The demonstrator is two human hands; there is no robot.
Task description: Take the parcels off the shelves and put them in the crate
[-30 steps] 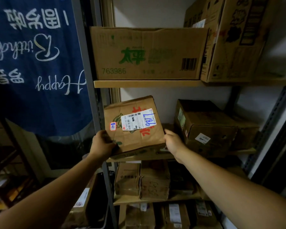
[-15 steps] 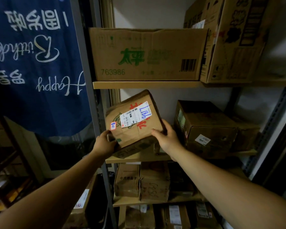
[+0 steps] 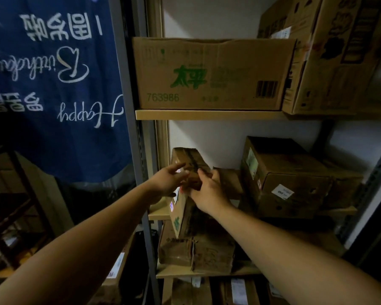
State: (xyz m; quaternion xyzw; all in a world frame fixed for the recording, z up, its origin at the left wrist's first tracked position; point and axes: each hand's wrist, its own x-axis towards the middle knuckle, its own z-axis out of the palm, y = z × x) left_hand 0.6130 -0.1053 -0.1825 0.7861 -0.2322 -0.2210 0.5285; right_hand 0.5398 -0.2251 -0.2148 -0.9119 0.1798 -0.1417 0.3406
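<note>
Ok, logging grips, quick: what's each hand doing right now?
Left hand: open, fingers spread against the tipping parcel.
Right hand: closed on the parcel's upper edge.

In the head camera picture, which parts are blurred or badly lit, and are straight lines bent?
Head view: dim overall, the lower shelves darkest; both hands, left hand and right hand, and the parcel between them are motion-blurred; the big carton with green print stays fairly sharp; the wide lens makes the shelf uprights lean near the picture's edges.

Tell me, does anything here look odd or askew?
Yes. The parcel between the left hand and right hand hangs steeply tilted over the shelf edge, and the blue banner hangs upside down.
</note>
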